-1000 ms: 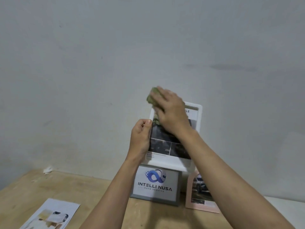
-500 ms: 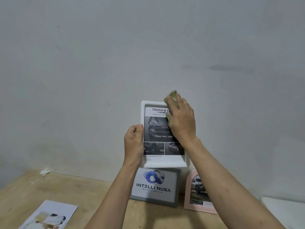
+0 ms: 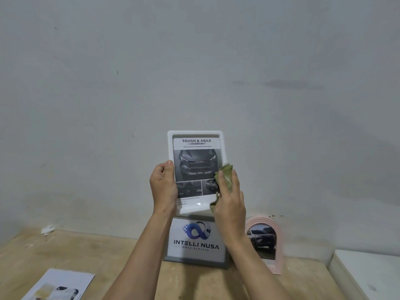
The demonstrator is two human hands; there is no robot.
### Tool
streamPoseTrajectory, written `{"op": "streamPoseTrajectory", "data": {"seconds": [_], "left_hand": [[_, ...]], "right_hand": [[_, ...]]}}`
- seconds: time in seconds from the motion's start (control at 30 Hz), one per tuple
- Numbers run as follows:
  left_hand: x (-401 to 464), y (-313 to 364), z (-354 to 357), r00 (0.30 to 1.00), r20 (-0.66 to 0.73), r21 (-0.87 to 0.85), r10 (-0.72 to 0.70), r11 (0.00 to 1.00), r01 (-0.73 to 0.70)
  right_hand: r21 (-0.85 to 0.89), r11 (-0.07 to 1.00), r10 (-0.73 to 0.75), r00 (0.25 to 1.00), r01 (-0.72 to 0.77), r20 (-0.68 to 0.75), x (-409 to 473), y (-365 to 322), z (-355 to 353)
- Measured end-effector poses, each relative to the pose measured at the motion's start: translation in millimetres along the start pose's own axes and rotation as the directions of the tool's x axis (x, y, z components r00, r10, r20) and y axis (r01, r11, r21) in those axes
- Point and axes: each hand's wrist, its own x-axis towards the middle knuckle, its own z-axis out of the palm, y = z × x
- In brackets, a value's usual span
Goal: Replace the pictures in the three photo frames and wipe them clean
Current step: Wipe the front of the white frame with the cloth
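Head view: wiping step. Left hand (image 3: 163, 187) grips the white frame (image 3: 195, 135) (held upright) at its 9 o'clock edge; right hand (image 3: 230, 202) presses a green cloth (image 3: 225, 172) at 3 o'clock. Next, probably sweep the remaining glass.

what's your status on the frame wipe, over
Left hand gripping white frame upright. Right hand pressing green cloth on its right edge. Grey frame and pink frame standing on table, nothing blocking.
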Motion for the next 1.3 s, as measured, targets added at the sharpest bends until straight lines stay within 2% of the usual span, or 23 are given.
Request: {"op": "streamPoseTrajectory", "data": {"seconds": [0.07,0.17,0.27,0.33,0.4,0.47,0.53,0.6,0.67,0.73,0.77,0.83,0.93,1.03,1.1,1.17,1.3], "left_hand": [[-2.5,-6.0,0.0,1.0,-0.004,0.003,-0.026,1.0,0.026],[1.5,-7.2,-2.9,0.995,-0.083,0.002,-0.062,0.998,0.063],[17.2,-5.1,-10.8,0.994,-0.113,0.069,-0.003,0.998,0.011],[22.6,-4.7,-15.5,0.996,-0.091,0.109,0.017,0.994,-0.007],[21.5,-3.8,-16.8,0.999,-0.046,0.128,-0.018,0.991,0.024],[13.5,-4.4,-12.0,0.997,0.05,0.15,-0.067,0.987,0.058],[3.7,-6.8,-2.5,0.978,0.173,0.145,-0.113,0.985,0.088],[-4.5,-10.0,8.9,0.949,0.272,0.076,-0.162,0.986,0.146],[-5.7,-6.8,15.4,0.94,0.277,-0.085,-0.2,0.969,0.231],[4.9,-2.4,11.3,0.939,0.252,-0.299,-0.235,0.904,0.307],[11.6,-0.9,5.9,0.93,0.269,-0.343,-0.25,0.878,0.335],[21.3,0.2,-7.0,0.893,0.341,-0.336,-0.295,0.848,0.409],[31.6,-3.3,-17.2,0.832,0.395,-0.237,-0.389,0.832,0.502],[47.2,-4.7,-28.1,0.813,0.341,-0.142,-0.473,0.829,0.542],[60.2,-8.0,-35.6,0.829,0.274,-0.109,-0.488,0.84,0.531],[69.8,-13.8,-43.2,0.848,0.216,-0.066,-0.483,0.86,0.507],[89.1,-27.7,-63.6,0.844,0.166,-0.014,-0.51,0.854,0.519]], "right_hand": [[0.004,1.0,0.009,1.0,-0.009,0.023,-7.1,7.9,4.6],[-0.003,0.999,-0.041,0.995,0.042,0.087,-21.7,18.6,5.7],[0.089,0.993,-0.094,0.982,0.08,0.162,-35.5,28.1,0.0],[0.337,0.941,-0.054,0.993,0.016,0.104,-31.3,26.7,-11.6],[0.535,0.845,0.017,1.0,-0.003,-0.021,-13.5,15.5,-26.1],[0.557,0.827,-0.005,0.992,0.075,-0.127,16.3,-4.2,-37.9],[0.473,0.862,-0.116,0.98,0.18,-0.161,53.1,-27.0,-42.5],[0.311,0.909,-0.258,0.961,0.275,-0.096,82.9,-44.8,-37.7],[0.123,0.907,-0.412,0.909,0.403,0.06,92.2,-53.2,-21.4],[0.201,0.886,-0.458,0.859,0.418,0.23,81.3,-55.9,-2.3],[0.276,0.882,-0.454,0.844,0.381,0.285,73.7,-54.1,5.3],[0.351,0.881,-0.441,0.821,0.318,0.362,60.0,-50.6,18.9],[0.388,0.87,-0.452,0.808,0.305,0.378,45.9,-47.9,27.3],[0.358,0.861,-0.499,0.735,0.362,0.459,28.3,-51.8,34.6],[0.364,0.847,-0.527,0.693,0.386,0.492,17.4,-51.4,41.7],[0.393,0.847,-0.527,0.666,0.359,0.528,12.8,-49.9,47.9],[0.441,0.839,-0.539,0.588,0.317,0.603,6.3,-48.9,60.4]]}}
